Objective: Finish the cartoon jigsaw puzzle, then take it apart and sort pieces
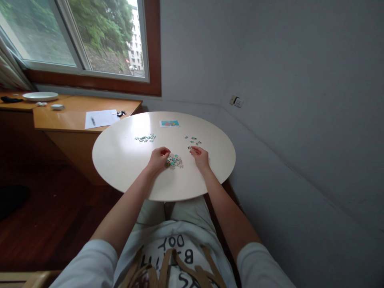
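A heap of mixed jigsaw puzzle pieces (174, 161) lies on the round white table (120, 160), close to its front half. Curled at the left edge of that heap is my left hand (159, 156), its fingers pinched together; whatever is between them is hidden. My right hand (200, 156), to the right of the heap, grips a small puzzle piece (189, 148) at its fingertips. Just beyond it lie several loose pieces (194, 140). Farther left sits a spread group of greenish pieces (146, 138). A blue picture card (169, 123) rests near the far edge.
A wooden desk (69, 120) adjoins the table at the left, bearing a paper sheet (100, 119), keys (121, 113), a small white box (58, 107) and a white plate (40, 96). Grey walls (270, 80) stand close on the right. My lap is under the table's front edge.
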{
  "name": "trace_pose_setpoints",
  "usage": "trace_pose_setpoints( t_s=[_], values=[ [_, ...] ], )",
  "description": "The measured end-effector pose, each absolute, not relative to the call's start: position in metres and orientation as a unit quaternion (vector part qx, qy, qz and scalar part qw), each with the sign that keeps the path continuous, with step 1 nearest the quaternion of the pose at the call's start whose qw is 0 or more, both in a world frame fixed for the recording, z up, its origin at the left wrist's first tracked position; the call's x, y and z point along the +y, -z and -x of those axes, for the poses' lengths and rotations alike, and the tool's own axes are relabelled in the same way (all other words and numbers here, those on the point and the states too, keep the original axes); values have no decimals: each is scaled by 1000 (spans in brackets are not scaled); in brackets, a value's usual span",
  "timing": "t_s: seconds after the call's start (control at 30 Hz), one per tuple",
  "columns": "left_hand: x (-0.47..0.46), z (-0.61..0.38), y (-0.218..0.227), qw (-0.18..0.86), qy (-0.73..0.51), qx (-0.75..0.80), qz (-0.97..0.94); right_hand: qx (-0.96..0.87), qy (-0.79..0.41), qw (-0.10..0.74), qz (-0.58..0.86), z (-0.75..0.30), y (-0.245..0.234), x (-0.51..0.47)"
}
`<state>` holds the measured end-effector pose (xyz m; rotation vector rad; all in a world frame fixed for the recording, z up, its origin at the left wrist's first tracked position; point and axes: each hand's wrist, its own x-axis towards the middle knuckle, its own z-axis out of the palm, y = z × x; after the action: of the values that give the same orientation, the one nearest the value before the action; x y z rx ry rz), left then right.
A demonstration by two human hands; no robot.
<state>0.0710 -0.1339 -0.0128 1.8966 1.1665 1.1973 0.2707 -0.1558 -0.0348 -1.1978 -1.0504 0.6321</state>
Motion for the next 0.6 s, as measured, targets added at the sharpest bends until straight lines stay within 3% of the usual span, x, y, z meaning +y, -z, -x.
trace_pose_setpoints(
  t_s=[0.6],
  values=[
    [-132,-71,14,318,-455,439,-706,-442,-292,674,515,-270,34,-155]
  ],
)
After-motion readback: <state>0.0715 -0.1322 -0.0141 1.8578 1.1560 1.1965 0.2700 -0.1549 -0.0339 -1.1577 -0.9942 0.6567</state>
